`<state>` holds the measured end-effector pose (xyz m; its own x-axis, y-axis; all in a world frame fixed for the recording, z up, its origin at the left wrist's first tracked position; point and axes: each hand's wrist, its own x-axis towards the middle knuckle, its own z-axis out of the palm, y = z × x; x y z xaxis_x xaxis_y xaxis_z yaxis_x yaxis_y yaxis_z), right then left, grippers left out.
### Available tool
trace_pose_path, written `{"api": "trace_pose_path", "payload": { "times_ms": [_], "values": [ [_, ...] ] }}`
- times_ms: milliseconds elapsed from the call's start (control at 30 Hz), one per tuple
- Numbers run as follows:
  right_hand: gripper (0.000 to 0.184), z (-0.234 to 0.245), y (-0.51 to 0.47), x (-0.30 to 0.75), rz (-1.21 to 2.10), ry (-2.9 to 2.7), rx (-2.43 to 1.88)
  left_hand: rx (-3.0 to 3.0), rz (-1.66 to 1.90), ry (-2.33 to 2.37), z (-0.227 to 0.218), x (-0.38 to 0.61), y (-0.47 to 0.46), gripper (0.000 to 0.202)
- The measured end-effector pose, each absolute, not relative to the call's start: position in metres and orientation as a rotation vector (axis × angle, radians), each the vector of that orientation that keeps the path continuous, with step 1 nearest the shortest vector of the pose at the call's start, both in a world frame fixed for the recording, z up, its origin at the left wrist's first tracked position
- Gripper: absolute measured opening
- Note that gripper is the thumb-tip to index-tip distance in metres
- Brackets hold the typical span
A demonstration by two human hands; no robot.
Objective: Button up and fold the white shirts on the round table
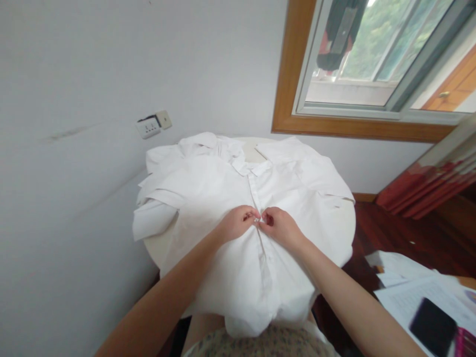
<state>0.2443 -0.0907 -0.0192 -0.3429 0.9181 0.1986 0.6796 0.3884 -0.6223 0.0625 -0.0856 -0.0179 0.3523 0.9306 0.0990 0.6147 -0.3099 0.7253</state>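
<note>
A white button-up shirt [215, 183] lies spread over a round, pale table [347, 213], its collar toward the wall and its hem hanging over the near edge. Midway down the front placket, my left hand [238, 221] pinches the left edge of the fabric. Facing it, my right hand [280, 225] pinches the other edge, the fingertips of both hands almost touching. Any button between the fingertips is too small to make out. Below the hands the placket parts slightly; above them it runs closed to the collar.
A wall with a power socket [149, 128] stands behind and left of the table. A wood-framed window [282, 99] is at the back right, with a red curtain [409, 191] beside it. Papers [405, 292] and a black phone [433, 326] lie at the lower right.
</note>
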Motion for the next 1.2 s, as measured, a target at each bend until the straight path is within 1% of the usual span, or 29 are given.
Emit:
{"api": "trace_pose_path", "payload": {
  "times_ms": [133,333,533,700,833,967,1067,1200],
  "values": [
    [0.008,-0.017,-0.091,0.245,0.644,-2.092,-1.368,2.153,0.694,1.416,-0.014,0.063,-0.088,0.023],
    [0.015,-0.013,-0.087,0.252,0.87,-2.043,-1.347,2.285,0.579,1.45,-0.009,0.066,-0.094,0.015],
    [0.012,-0.014,-0.084,0.254,0.961,-1.976,-1.296,2.389,0.508,1.549,-0.011,0.073,-0.096,0.009],
    [0.011,-0.014,-0.085,0.254,0.989,-1.885,-1.246,2.47,0.422,1.638,-0.009,0.08,-0.101,0.013],
    [0.01,-0.015,-0.087,0.252,1.122,-1.797,-1.184,2.482,0.321,1.716,-0.005,0.084,-0.106,0.016],
    [0.008,-0.018,-0.086,0.25,1.151,-1.809,-1.184,2.433,0.362,1.736,-0.004,0.083,-0.106,0.019],
    [0.008,-0.02,-0.086,0.249,1.142,-1.822,-1.216,2.27,0.433,1.715,-0.004,0.078,-0.102,0.021],
    [0.01,-0.021,-0.086,0.249,1.161,-1.822,-1.249,1.993,0.557,1.522,-0.008,0.07,-0.095,0.024]
  ]
}}
